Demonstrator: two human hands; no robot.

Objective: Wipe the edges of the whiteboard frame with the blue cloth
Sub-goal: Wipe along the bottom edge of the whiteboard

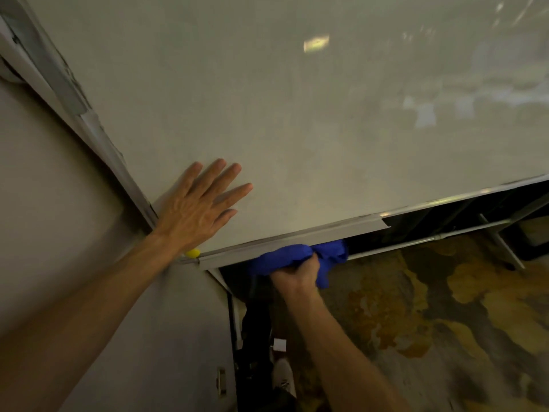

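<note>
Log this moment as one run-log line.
phase: wiping bottom frame edge | right hand: gripping blue cloth against edge | left hand: flat on whiteboard, bracing | yellow object at corner

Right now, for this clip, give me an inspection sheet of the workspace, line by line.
Surface: whiteboard smudged, glare patches at right.
Job's things: blue cloth bunched against the bottom frame edge.
Clutter: small yellow object at the lower left corner.
Grips: left hand flat on the board, fingers spread; right hand fisted around the cloth.
Cables: nothing seen.
Surroundings: patterned floor, stand bars beneath.
</note>
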